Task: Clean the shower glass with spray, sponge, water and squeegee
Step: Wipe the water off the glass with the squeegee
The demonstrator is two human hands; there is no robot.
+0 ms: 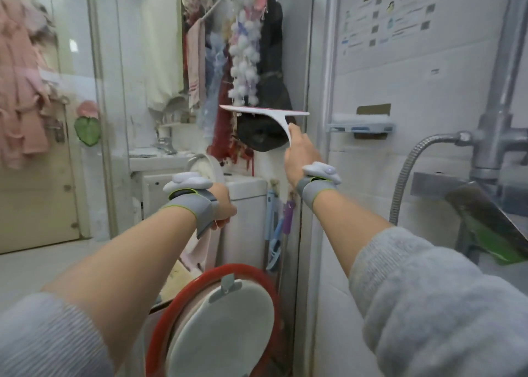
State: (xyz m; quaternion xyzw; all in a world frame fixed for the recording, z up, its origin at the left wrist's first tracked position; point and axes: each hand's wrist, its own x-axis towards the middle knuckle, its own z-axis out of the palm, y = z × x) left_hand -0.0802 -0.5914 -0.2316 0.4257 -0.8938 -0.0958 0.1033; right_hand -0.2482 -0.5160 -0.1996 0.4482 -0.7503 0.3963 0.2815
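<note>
left of the squeegee point(264, 111) and lower, the left hand point(224, 205) curls on something pinkish, perhaps a cloth. the squeegee's blade lies level across the shower glass point(137, 62), handle running down into the right hand point(300, 153), which grips it from below; a downward pull seems next.

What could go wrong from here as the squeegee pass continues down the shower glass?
1. The right hand grips the squeegee only at the handle's end, so the blade may tilt and leave streaks.
2. The red-rimmed basin hangs low beside the glass; a downward stroke could knock it.
3. The left hand holds a pinkish cloth near the stroke's path; it could snag.
</note>
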